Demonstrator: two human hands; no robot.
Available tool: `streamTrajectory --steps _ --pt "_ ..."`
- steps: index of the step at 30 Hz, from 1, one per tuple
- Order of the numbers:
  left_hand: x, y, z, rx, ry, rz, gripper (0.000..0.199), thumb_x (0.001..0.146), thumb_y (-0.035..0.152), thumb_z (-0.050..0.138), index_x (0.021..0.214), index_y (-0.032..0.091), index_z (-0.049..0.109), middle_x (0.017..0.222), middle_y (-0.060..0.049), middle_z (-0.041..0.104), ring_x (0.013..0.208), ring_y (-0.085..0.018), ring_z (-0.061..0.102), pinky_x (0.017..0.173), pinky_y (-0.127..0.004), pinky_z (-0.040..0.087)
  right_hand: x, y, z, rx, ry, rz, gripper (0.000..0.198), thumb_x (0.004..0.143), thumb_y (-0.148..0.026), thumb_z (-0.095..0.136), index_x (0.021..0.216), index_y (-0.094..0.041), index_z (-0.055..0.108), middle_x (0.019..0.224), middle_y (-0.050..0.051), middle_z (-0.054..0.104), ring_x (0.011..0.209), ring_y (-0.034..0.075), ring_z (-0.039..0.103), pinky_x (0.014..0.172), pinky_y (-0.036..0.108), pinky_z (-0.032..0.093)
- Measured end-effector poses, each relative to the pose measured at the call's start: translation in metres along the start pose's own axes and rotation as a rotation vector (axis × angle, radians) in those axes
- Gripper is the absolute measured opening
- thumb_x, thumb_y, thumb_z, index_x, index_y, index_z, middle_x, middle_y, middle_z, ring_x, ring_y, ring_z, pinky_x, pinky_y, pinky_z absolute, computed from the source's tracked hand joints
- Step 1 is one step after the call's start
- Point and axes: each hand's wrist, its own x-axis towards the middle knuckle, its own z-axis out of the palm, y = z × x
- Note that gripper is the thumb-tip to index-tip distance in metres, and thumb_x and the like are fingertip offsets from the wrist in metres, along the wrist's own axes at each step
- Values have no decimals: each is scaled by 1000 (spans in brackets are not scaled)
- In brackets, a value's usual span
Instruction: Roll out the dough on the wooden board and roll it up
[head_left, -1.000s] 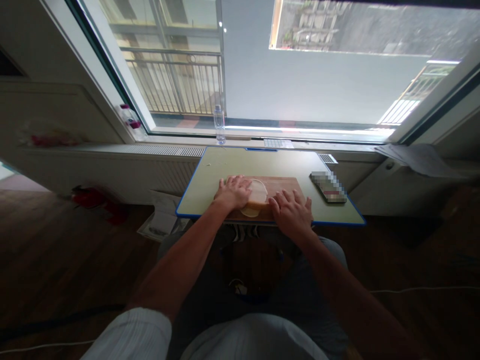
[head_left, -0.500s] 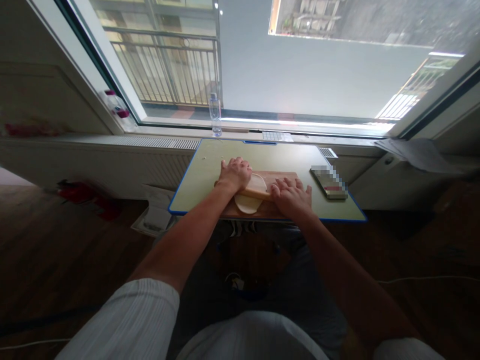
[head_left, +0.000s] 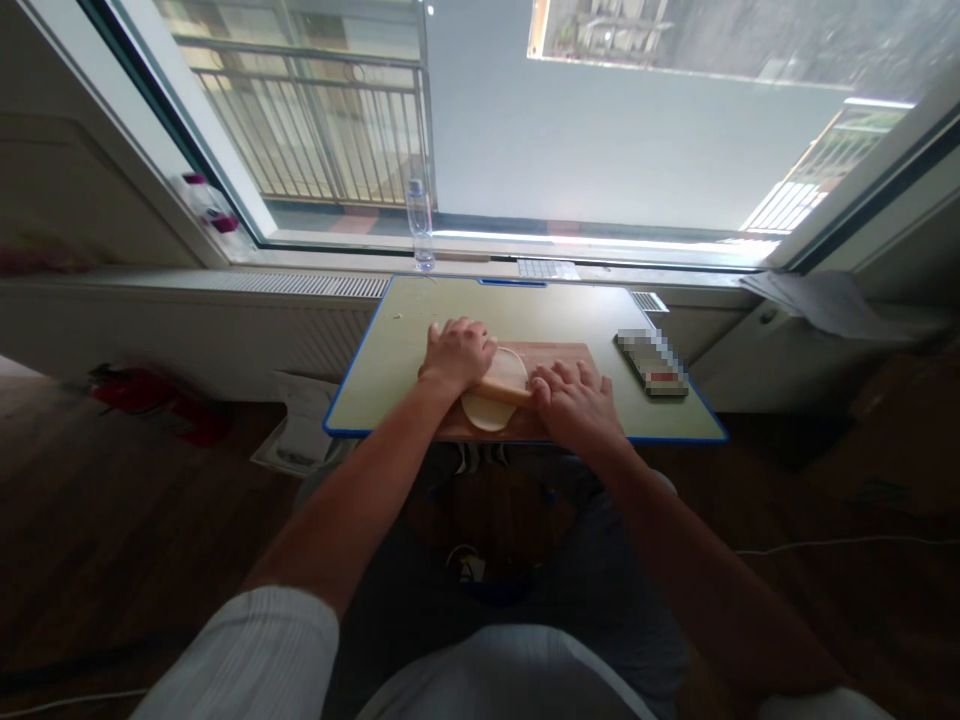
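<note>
A pale wooden rolling pin (head_left: 507, 393) lies across a flat, roundish sheet of dough (head_left: 489, 412), which shows on both sides of it. My left hand (head_left: 457, 352) presses on the pin's left end, its fingers bent over the wood. On the right end rests my right hand (head_left: 576, 398), curled over it in the same way. Both palms hide the ends of the pin. Beneath the dough is a wooden board (head_left: 574, 352), set on a small light-green table (head_left: 375, 390) with a blue rim.
A dark, pixelated flat object (head_left: 651, 365) lies at the table's right. Behind, a clear bottle (head_left: 420, 225) stands on the sill, and a bottle with a magenta cap (head_left: 211, 203) is further left. Papers (head_left: 817, 303) lie right; a red fire extinguisher (head_left: 161, 400) is on the floor.
Both hands and the rolling pin have come slightly toward me over the dough. The whole view has shifted a little, so the scene sits further left.
</note>
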Motion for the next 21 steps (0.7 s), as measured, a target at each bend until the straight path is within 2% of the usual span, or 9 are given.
streamTrajectory --steps 3,6,8,11,16,21 --pt "-28 -6 -7 -8 88 -28 37 110 45 46 121 26 75 137 -10 74 131 -32 62 127 -60 31 -20 -7 2 -10 -14 6 61 116 -45 21 166 -28 52 176 5 42 166 41 27 129 72 23" --pt "-54 -12 -11 -10 155 -60 40 111 45 43 131 27 73 148 -10 70 139 -32 58 131 -64 26 -34 -14 5 20 16 3 61 116 -44 23 164 -25 54 174 6 45 165 38 30 131 70 21" --pt "-68 -16 -12 4 158 -100 43 111 47 43 136 27 71 152 -11 67 142 -33 56 131 -66 26 -39 -19 6 49 58 2 60 116 -42 23 163 -23 55 172 7 49 164 36 34 131 69 21" --pt "-78 -19 -11 42 82 -82 47 111 48 41 143 28 69 158 -11 63 148 -34 52 131 -69 26 -39 -28 10 77 132 5 59 116 -40 24 164 -23 54 171 7 50 162 35 37 131 68 21" --pt "-62 -15 -9 105 -39 -75 52 112 47 34 152 33 64 168 -8 55 156 -32 43 133 -69 23 -20 -34 16 49 168 -3 65 116 -57 28 166 -24 51 173 9 47 163 40 33 131 71 18" --pt "-29 -12 -6 116 -156 -85 58 112 50 30 158 32 58 173 -9 49 159 -32 39 132 -71 21 0 -28 10 19 99 14 69 115 -59 26 169 -21 47 175 12 44 163 45 31 129 74 20"
